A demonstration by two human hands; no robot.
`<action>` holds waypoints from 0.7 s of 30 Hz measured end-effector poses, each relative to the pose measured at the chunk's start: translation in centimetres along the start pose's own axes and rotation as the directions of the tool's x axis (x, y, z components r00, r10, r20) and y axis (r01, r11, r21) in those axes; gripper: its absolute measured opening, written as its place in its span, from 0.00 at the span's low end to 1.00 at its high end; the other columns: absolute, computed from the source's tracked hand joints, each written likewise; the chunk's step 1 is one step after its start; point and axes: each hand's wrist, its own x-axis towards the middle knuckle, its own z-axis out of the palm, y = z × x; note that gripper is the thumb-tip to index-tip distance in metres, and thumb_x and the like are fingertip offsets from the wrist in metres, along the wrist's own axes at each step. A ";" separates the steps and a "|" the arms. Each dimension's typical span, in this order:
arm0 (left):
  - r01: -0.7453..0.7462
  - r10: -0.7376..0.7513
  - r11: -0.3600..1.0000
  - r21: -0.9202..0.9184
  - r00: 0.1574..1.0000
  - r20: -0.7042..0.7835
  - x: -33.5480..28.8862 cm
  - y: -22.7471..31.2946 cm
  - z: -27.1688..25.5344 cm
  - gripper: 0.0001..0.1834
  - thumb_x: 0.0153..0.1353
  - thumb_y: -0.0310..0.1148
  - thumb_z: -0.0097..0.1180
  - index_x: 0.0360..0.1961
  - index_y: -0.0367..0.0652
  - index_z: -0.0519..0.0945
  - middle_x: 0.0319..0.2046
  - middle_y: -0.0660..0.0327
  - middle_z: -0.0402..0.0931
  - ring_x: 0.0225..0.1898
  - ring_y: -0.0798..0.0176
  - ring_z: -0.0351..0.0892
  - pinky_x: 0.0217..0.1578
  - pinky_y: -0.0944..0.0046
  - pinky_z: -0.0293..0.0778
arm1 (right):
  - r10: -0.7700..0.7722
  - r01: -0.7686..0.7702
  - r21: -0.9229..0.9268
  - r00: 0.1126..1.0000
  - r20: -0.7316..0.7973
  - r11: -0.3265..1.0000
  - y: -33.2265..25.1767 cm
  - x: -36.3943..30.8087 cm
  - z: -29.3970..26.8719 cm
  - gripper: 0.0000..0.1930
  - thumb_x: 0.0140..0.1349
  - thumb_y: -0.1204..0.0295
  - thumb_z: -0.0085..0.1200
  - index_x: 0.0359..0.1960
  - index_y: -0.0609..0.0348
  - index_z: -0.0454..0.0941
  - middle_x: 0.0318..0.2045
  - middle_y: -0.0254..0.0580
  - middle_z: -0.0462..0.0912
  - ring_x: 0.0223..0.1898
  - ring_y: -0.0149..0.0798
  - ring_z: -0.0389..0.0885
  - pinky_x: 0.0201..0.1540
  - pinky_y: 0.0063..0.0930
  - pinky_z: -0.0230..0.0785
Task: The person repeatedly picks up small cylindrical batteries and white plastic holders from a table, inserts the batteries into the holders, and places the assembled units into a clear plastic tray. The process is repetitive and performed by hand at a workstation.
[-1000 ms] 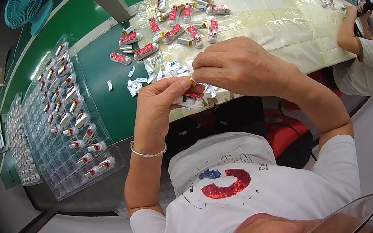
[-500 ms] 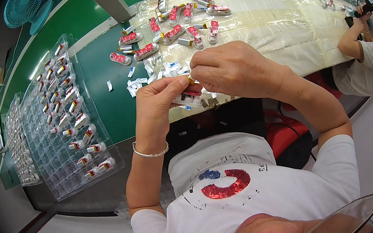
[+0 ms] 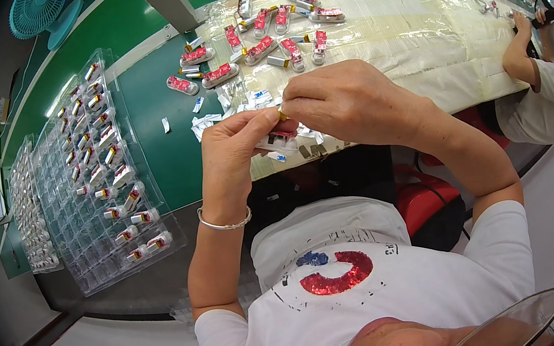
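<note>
My left hand [image 3: 233, 142] pinches a small white oval casing [image 3: 280, 144] with a red circuit board in it, held just over the table's near edge. My right hand [image 3: 349, 103] closes its fingertips on a small yellow piece [image 3: 282, 113] at the top of the casing, right by my left thumb tip. Fingers hide most of the casing and part of the yellow piece. Beyond my hands lie several similar casings with red boards [image 3: 260, 50], some with silver, yellow-ended batteries [image 3: 277, 62] attached. White scraps of backing paper [image 3: 259, 98] are scattered between them and my hands.
At left stand clear plastic trays [image 3: 77, 224] partly filled with white assembled pieces [image 3: 144, 218]. Film-covered sheeting [image 3: 415, 45] spreads over the right of the green table [image 3: 157, 90]. A post [image 3: 164, 0] and a teal fan [image 3: 42, 15] stand behind. Another person [image 3: 547, 86] works at right.
Both hands stay nearly in place, with the casing tilted slightly differently between the fingers. The other person's arm at right has shifted.
</note>
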 end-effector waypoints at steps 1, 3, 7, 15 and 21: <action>0.001 -0.001 1.000 -0.001 1.000 -0.007 0.0 -0.1 0.0 0.11 0.64 0.27 0.59 0.39 0.27 0.83 0.33 0.49 0.85 0.34 0.59 0.87 0.37 0.65 0.83 | 0.007 -0.007 -0.007 1.000 -0.001 1.000 -0.1 0.0 -0.1 0.04 0.55 0.74 0.57 0.26 0.60 0.75 0.26 0.37 0.73 0.29 0.38 0.80 0.28 0.32 0.74; 0.003 -0.003 1.000 -0.003 1.000 -0.020 0.1 -0.3 0.1 0.11 0.64 0.27 0.59 0.40 0.27 0.83 0.33 0.49 0.85 0.34 0.60 0.87 0.37 0.65 0.83 | -0.002 0.002 -0.006 1.000 -0.021 1.000 -0.2 0.3 0.2 0.04 0.55 0.74 0.56 0.26 0.59 0.75 0.26 0.37 0.73 0.28 0.38 0.80 0.28 0.32 0.74; 0.017 -0.017 1.000 -0.017 1.000 -0.003 0.2 -0.5 -0.4 0.11 0.64 0.27 0.59 0.40 0.27 0.83 0.34 0.50 0.85 0.33 0.61 0.87 0.37 0.66 0.82 | -0.002 0.002 0.011 0.998 -0.057 1.000 -0.1 0.2 0.5 0.04 0.55 0.74 0.56 0.26 0.59 0.75 0.26 0.37 0.72 0.28 0.38 0.80 0.28 0.32 0.74; -0.043 0.042 0.999 -0.021 0.999 -0.029 0.1 -0.4 0.1 0.11 0.63 0.32 0.62 0.37 0.33 0.86 0.31 0.56 0.86 0.30 0.69 0.85 0.32 0.73 0.78 | -0.047 0.044 -0.029 0.994 -0.096 0.999 0.2 0.5 1.4 0.05 0.53 0.74 0.57 0.26 0.59 0.75 0.26 0.38 0.73 0.27 0.39 0.79 0.28 0.32 0.73; 0.001 -0.002 0.999 -0.039 1.000 -0.013 0.3 0.0 -0.3 0.11 0.64 0.28 0.60 0.40 0.28 0.83 0.34 0.51 0.85 0.34 0.62 0.87 0.36 0.66 0.82 | 0.097 -0.080 0.107 0.982 -0.162 0.991 0.6 0.6 1.7 0.05 0.52 0.76 0.58 0.25 0.60 0.74 0.27 0.39 0.74 0.28 0.41 0.79 0.28 0.33 0.73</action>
